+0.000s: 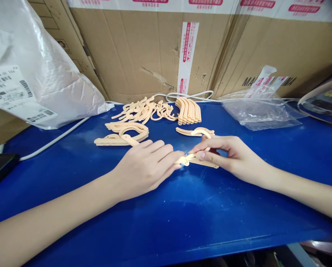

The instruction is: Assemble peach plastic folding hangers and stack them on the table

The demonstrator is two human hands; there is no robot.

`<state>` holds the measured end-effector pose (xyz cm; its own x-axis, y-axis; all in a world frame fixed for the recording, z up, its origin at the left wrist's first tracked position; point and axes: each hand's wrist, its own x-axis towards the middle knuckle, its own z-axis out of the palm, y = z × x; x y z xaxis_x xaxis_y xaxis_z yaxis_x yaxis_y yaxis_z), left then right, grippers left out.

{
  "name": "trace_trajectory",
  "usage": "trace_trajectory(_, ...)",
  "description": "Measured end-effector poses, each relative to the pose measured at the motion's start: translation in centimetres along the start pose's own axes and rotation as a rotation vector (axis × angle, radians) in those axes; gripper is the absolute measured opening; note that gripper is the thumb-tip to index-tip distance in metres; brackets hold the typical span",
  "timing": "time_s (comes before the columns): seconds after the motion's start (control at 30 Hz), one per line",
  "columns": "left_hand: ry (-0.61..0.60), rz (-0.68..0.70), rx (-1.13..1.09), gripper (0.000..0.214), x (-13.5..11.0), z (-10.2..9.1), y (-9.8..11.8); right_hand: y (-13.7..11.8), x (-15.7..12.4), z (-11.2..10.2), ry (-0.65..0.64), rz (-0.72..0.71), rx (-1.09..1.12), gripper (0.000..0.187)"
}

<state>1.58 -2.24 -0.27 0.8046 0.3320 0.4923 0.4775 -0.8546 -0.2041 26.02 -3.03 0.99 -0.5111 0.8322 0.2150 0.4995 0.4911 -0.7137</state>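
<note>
The front of the blue table (182,222) lies closest, bare and scuffed, with both forearms coming in over it from the lower corners. Just beyond, the left hand (143,168) rests palm down on the table, its fingertips closed in a pinch on the left end of a thin peach plastic piece (189,159). The right hand (235,157) meets it from the other side, thumb below and fingers above, clamped on the middle and right part of the same piece. The piece lies almost flat on the table between the two hands. Its long axis runs left to right and dips slightly toward the right, where the end pokes out under the right hand's fingers. Both hands are on it, but the right hand covers more of its length, while the left holds only the tip. A little farther back, a loose curved piece (195,131) lies just beyond the right hand's knuckles, and a small stack of like pieces (121,135) sits just beyond the left hand's. Behind those are a tangled heap of them (143,111) and a neat row (189,110) set side by side. A white cable (54,140) runs off to the left under a white bag (38,74), a clear bag (260,113) lies to the right, and cardboard boxes (143,52) close off the back.
</note>
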Motion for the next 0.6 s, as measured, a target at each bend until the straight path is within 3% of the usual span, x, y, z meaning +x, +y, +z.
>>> trace_trajectory(0.17,-0.136,-0.251,-0.316,0.016,0.1,-1.0,1.0,-0.2,-0.6,0.5,0.076,-0.224,-0.223,0.020)
trace_trajectory(0.33,-0.219,-0.746,-0.956,0.013,1.0,-1.7,0.9,-0.2,-0.8,0.1,0.115,-0.480,-0.341,0.034)
trace_trajectory(0.47,-0.262,-1.016,-1.427,0.023,1.4,-1.5,-0.2,0.2,-0.6,0.0,0.112,-0.482,-0.457,0.028)
trace_trajectory(0.6,-0.230,-1.103,-1.566,0.023,1.2,-1.1,-0.9,0.9,-0.3,0.4,0.042,-0.398,-0.512,0.025)
